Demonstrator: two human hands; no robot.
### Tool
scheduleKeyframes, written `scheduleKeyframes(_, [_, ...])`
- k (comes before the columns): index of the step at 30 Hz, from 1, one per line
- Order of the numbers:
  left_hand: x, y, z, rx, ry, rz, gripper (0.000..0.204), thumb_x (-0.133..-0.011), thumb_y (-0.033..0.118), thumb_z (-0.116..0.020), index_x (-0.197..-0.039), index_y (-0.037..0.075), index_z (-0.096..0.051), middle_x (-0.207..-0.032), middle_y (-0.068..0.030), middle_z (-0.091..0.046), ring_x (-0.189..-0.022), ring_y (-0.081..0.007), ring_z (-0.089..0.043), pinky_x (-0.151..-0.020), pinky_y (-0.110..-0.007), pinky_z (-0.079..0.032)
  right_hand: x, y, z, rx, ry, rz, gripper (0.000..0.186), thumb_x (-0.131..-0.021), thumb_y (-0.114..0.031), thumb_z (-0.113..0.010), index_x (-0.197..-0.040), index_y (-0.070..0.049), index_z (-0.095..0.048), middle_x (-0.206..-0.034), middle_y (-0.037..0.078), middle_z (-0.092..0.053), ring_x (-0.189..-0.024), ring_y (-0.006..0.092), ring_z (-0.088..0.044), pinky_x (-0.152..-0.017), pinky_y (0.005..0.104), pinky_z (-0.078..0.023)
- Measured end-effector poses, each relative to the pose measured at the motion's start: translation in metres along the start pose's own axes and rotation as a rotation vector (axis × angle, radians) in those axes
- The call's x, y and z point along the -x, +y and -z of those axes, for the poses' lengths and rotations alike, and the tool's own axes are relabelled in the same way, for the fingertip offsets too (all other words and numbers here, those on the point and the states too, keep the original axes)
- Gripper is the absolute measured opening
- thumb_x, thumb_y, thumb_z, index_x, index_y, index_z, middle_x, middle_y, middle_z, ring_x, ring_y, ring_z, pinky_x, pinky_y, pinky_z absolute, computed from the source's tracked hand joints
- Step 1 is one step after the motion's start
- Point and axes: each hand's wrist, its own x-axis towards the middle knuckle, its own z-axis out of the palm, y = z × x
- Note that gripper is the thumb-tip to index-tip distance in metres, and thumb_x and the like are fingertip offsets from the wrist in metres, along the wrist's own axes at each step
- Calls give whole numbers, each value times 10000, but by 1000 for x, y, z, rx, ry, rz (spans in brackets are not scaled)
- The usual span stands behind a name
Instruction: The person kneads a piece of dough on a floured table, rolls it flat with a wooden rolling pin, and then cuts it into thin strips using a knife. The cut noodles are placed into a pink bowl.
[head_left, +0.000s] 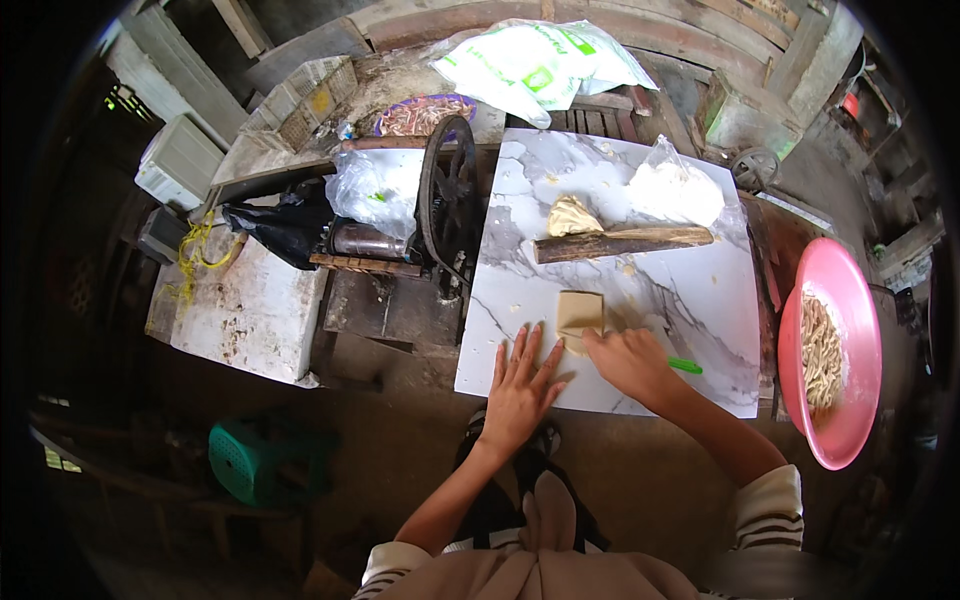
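A small square slab of beige dough [580, 310] lies on the white marble-patterned board, its near edge uneven. My left hand [520, 395] rests open on the board, fingers spread, the fingertips just left of the dough. Curled closed, my right hand [630, 365] pinches at the dough's near edge; its fingertips are partly hidden. Beside that hand, a bright green handle-like piece [685, 366] shows on the board. Farther back a rough wooden stick [625, 244] lies crosswise, with a lump of dough [572, 215] behind it.
A clear bag of white powder [675, 190] sits at the board's back right. Right of the board stands a pink basin [862, 340] holding cut strips. A machine with a large dark wheel [448, 190] borders the left side. A green stool [245, 460] stands below left.
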Motion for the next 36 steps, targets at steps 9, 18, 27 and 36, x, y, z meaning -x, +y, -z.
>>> scheduleKeyframes(9, [-5,-4,2,-2,-3,-14,551,-894,318,-572,-1407,195,-415,-1500,-161,-261,-1394,-329,-239,-1111,-515,-203,-10,-2,5,-12,-65,12,84,-821,-100,-503,-800,-49,-567,-590,121,-628,-552,269,-656,-490,392,-492])
scheduleKeyframes(18, [-7,-1,4,-7,-7,-9,544,-883,302,-589,-1397,221,-431,-1494,-166,-270,-1384,-336,-259,-1100,-521,-227,-14,8,-2,21,-63,83,91,-806,-109,-522,-809,-56,-597,-580,104,-628,-548,245,-653,-475,368,-473])
scheduleKeyframes(27, [-7,1,5,-27,-17,6,525,-881,302,-592,-1383,237,-453,-1491,-160,-281,-1379,-332,-272,-1098,-519,-237,-16,27,-2,31,-85,176,92,-800,-125,-530,-818,-83,-610,-584,92,-634,-556,241,-656,-470,373,-466])
scheduleKeyframes(36, [-4,0,5,-64,-37,15,523,-883,308,-588,-1383,237,-453,-1490,-148,-291,-1383,-310,-273,-1108,-507,-228,-7,39,2,-27,-158,158,107,-812,-115,-505,-835,-67,-598,-580,114,-624,-555,266,-650,-471,398,-464])
